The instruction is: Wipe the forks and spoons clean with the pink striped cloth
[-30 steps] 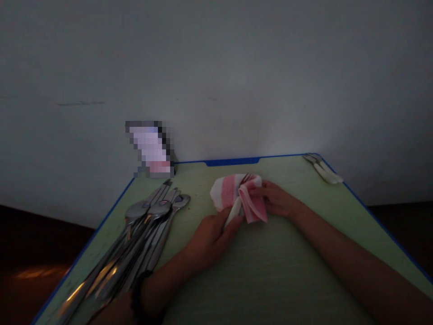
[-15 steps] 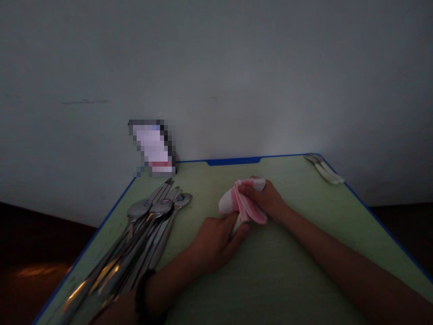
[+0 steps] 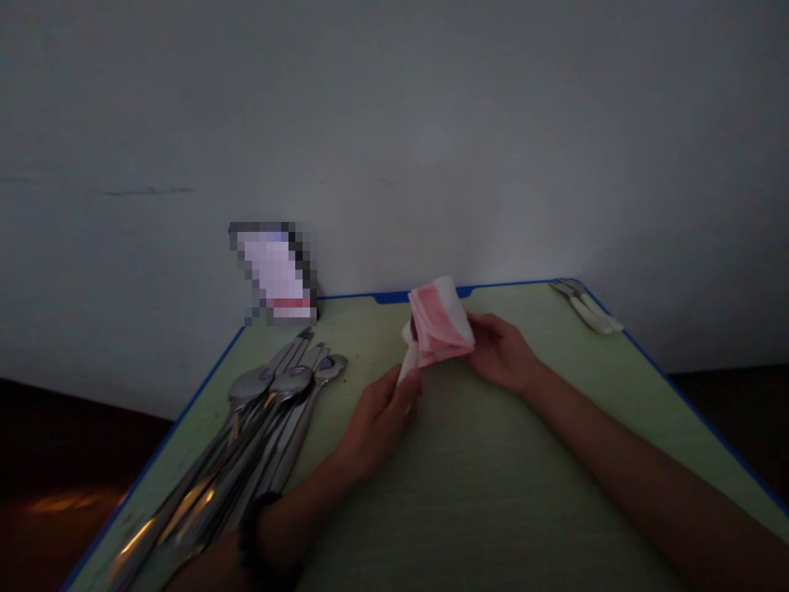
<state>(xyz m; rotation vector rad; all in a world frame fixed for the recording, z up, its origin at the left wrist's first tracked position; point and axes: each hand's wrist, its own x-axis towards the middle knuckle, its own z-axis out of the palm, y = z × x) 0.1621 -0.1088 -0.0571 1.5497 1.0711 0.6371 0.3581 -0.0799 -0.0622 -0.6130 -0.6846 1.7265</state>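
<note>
Two hands near the desk's (image 3: 523, 469) far edge: left hand (image 3: 380, 418) grips a white handle (image 3: 408, 362), right hand (image 3: 502, 352) holds a pink-and-white cloth (image 3: 440, 316) over its hidden far end. Two white-handled forks (image 3: 588, 311) lie at the far right corner, cutlery pile (image 3: 250, 448) along the left edge.

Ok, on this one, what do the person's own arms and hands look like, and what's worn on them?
The left forearm and right forearm show no sleeves. The left hand and right hand are ungloved. A dark, bumpy band circles the left forearm; its material is too dim to tell.
</note>
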